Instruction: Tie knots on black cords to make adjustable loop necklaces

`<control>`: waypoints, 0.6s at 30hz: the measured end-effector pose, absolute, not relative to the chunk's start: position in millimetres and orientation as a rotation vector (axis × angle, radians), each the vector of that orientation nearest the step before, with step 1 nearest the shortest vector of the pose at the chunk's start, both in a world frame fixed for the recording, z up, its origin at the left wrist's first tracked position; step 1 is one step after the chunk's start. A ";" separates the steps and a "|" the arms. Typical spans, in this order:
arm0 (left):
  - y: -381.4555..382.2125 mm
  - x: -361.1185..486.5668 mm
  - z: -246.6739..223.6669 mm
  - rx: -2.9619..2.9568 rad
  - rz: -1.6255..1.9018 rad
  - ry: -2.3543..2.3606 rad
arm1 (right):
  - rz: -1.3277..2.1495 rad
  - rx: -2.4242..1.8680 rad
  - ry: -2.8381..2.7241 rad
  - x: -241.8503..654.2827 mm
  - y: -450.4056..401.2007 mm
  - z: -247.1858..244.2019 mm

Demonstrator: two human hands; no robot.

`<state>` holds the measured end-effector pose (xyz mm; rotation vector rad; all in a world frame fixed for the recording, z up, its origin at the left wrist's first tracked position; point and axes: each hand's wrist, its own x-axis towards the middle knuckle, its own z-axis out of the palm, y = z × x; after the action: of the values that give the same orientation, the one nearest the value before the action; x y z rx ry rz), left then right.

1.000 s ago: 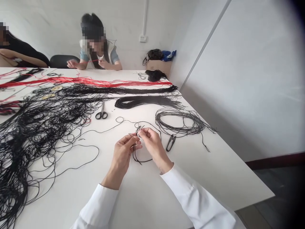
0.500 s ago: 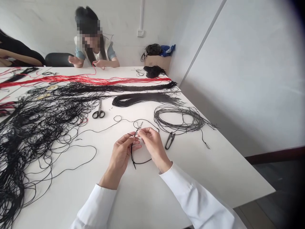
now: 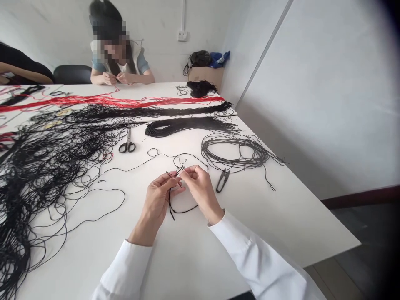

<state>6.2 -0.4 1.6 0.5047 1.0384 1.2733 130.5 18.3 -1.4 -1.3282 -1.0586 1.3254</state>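
My left hand (image 3: 158,198) pinches a thin black cord (image 3: 184,211) between thumb and fingers, above the white table (image 3: 181,258). Fingertips of my right hand (image 3: 198,183) are closed on the same cord, close beside the left thumb. A loop of the cord hangs below both hands, and a thin strand runs from them leftward over the table. Just right of my right hand lie small black thread snips (image 3: 222,181). Beyond them is a coil of black cord (image 3: 234,154). The exact crossing of the strands at my fingertips is too small to tell.
Tangled black cord (image 3: 46,166) covers the left side. Black-handled scissors (image 3: 127,146), a black cord bundle (image 3: 187,125) and red cords (image 3: 140,102) lie farther back. A person (image 3: 118,66) across the table handles red cord; another person's arm shows far left.
The view has shifted slightly. The person opposite has brought both hands together at the red cord. My hands keep nearly the same pinch, with the hanging cord loop slightly moved.
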 end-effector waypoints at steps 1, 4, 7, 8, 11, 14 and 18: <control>-0.4 6.8 1.8 0.508 1.266 1.035 | 1.330 -1.321 -1.057 130.3 18.3 -0.8; -0.6 7.6 1.5 0.515 1.285 1.041 | 1.316 -1.323 -1.081 129.6 18.2 0.6; -0.9 6.4 0.6 0.500 1.323 1.066 | 1.284 -1.358 -1.104 130.0 16.7 1.4; -0.9 5.9 0.5 0.493 1.332 1.071 | 1.285 -1.361 -1.104 130.5 15.7 1.5; -0.8 5.1 1.1 0.484 1.346 1.071 | 1.302 -1.358 -1.100 132.8 12.2 1.4; -0.7 5.4 1.9 0.483 1.360 1.069 | 1.307 -1.376 -1.101 135.0 8.9 0.7; -0.7 5.1 1.3 0.474 1.401 1.088 | 1.335 -1.404 -1.080 136.3 4.6 2.9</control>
<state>5.1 -0.7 1.3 0.4737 1.0882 1.4015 136.3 4.6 2.9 -1.4041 -1.0800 1.3354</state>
